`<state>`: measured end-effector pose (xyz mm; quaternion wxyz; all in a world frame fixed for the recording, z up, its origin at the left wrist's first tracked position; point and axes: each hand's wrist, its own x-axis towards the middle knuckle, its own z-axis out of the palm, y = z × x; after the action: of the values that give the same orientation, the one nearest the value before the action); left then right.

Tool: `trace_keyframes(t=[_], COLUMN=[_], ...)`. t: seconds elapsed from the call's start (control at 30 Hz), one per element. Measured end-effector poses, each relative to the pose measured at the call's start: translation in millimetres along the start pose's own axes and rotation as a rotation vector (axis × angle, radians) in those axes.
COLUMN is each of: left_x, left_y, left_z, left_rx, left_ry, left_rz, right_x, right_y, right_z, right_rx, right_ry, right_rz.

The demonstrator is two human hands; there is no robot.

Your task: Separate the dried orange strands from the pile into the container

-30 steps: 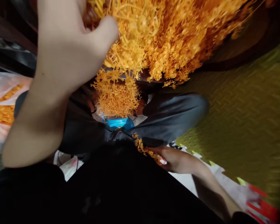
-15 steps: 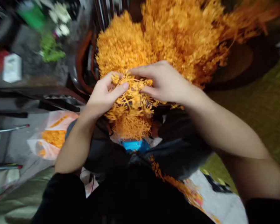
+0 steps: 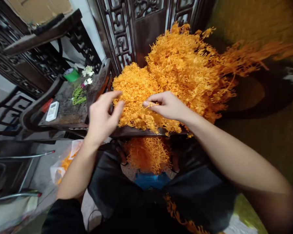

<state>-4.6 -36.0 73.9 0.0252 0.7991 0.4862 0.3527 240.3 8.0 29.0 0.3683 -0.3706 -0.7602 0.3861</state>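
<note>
My right hand (image 3: 171,105) is closed in a pinch on a thin orange flower sprig (image 3: 151,105), whose forked stem pokes out from the fingertips. My left hand (image 3: 101,117) hangs to the left with thumb and fingers apart, holding nothing. Behind both hands a dense orange mound of small flowers (image 3: 134,84) lies on a dark wooden seat (image 3: 134,131). A taller heap of orange sprigs (image 3: 185,65) adjoins it on the right, with long stems trailing rightward. Below the seat edge, between my knees, thin orange stems (image 3: 148,154) fill a blue container (image 3: 152,180).
A dark wooden chair on the left bears a white remote control (image 3: 52,111), a green tape roll (image 3: 71,74), white flowers (image 3: 88,71) and green stems (image 3: 78,95). A plastic bag (image 3: 55,172) with orange bits lies by my left forearm. Carved panels (image 3: 122,32) rise behind.
My hands have moved apart; the left has let go of the orange sprigs and drawn leftward. The right keeps a small sprig. The view has tilted up, showing more of the carved wood.
</note>
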Motion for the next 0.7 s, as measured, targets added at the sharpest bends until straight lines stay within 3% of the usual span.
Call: trace_keyframes(t=[0.07,0.1,0.2,0.3,0.4,0.53,0.7], left_x=[7.1,8.4,5.4,-0.7,-3.6,-1.7,4.1], left_y=[20.0,26.1,27.3,17.4,14.8,22.7,17.7], left_z=[10.0,16.6,36.1,47.0,47.6,38.8,27.1], left_rx=[-0.021,-0.005,0.070,0.079,-0.085,-0.224,-0.107], left_ry=[-0.180,-0.204,-0.168,-0.125,-0.140,-0.181,-0.409], left_rz=[0.091,0.100,0.061,-0.005,-0.078,-0.118,-0.197], right_x=[0.7,1.1,0.7,-4.1,-11.4,-16.5,-18.6], right_y=[0.0,0.7,3.2,1.1,-4.3,-3.1,8.9], right_z=[3.2,4.9,8.0,9.3,11.0,5.8,-16.3], right_rx=[-0.071,-0.103,-0.295,-0.657,-0.879,-0.913,-0.885], right_ry=[0.010,0.018,0.022,0.069,0.152,0.288,0.382], right_rz=[0.006,0.012,-0.028,-0.110,-0.129,-0.041,0.002])
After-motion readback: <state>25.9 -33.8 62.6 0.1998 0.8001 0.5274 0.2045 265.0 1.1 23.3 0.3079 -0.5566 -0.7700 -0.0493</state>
